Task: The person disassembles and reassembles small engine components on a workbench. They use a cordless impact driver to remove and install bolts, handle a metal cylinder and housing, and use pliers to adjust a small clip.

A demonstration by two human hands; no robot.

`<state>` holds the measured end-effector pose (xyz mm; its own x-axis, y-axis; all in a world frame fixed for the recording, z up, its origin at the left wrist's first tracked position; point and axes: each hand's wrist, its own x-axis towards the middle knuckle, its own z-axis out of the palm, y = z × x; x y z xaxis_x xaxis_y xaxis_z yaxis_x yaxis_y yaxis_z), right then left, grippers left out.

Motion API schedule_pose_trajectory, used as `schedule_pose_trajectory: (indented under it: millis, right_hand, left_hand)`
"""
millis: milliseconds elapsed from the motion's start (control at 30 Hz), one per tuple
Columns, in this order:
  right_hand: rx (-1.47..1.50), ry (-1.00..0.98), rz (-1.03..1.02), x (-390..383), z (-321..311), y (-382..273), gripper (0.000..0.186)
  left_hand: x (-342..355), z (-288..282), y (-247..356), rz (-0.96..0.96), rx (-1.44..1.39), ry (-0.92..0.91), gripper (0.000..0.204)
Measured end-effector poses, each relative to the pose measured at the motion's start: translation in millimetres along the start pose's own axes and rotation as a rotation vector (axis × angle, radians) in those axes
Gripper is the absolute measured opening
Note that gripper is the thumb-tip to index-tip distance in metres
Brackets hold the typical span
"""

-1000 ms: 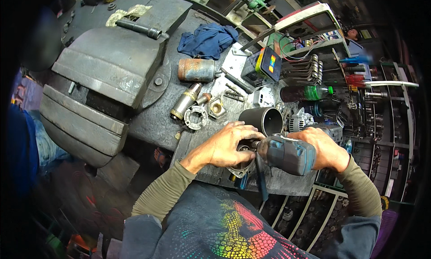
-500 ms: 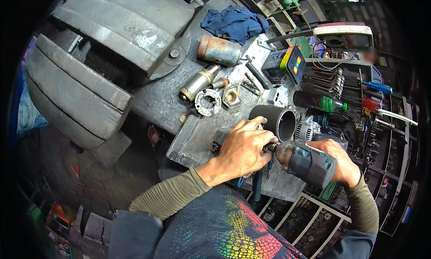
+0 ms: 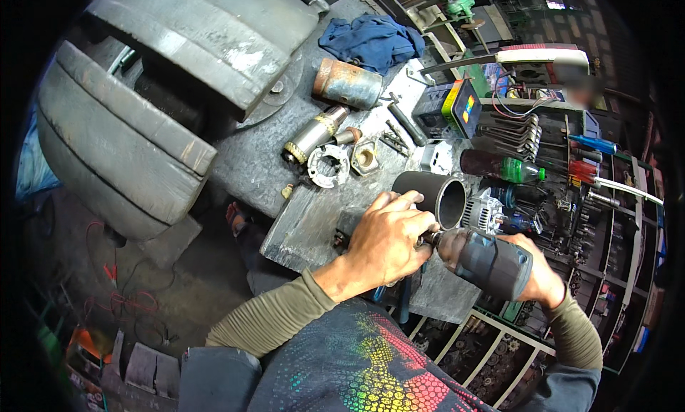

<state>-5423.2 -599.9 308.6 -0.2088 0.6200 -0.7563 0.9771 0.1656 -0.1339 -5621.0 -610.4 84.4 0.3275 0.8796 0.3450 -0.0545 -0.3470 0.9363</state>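
Note:
My right hand [image 3: 539, 271] is closed around the handle of a dark blue-grey power driver [image 3: 492, 263], whose nose points left. At that nose my left hand [image 3: 385, 244] is curled, its thumb and fingers close about the driver's tip. What the left fingers hold is hidden beneath them. Just beyond them a dark hollow metal cylinder [image 3: 428, 196] lies on its side, open end to the right, with my left fingertips against or very near its wall. An alternator-like finned metal part [image 3: 484, 212] sits right of the cylinder.
Farther back on the metal bench [image 3: 246, 155] lie a rusty cylinder [image 3: 347, 84], an armature [image 3: 314, 134], a ring-shaped end plate [image 3: 328, 166] and a blue cloth [image 3: 371, 42]. A battery [image 3: 448, 109], a bottle [image 3: 502, 166] and wrenches [image 3: 517, 137] stand right. A large vise [image 3: 128, 137] looms left.
The right hand and driver have shifted slightly lower and left, and the finned part shows more fully. My left hand stays at the driver's tip. The whole view has shifted slightly.

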Motion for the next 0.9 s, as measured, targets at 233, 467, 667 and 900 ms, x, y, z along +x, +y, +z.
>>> schedule_pose_trajectory:
  millis: [233, 467, 667, 900]
  right_hand:
    - [0.374, 0.12, 0.209, -21, 45, -26, 0.051]
    - [0.739, 0.119, 0.433, -17, 44, -48, 0.053]
    - [0.732, 0.213, 0.217, -12, 51, -39, 0.054]
    - [0.993, 0.251, 0.33, -19, 58, -44, 0.036]
  left_hand:
    - [5, 0, 3, 0.005, 0.066, -0.01, 0.025]
    - [5, 4, 11, 0.012, 0.179, -0.081, 0.031]
    - [7, -3, 9, -0.08, -0.038, -0.144, 0.038]
    - [5, 7, 9, 0.151, -0.023, 0.042, 0.034]
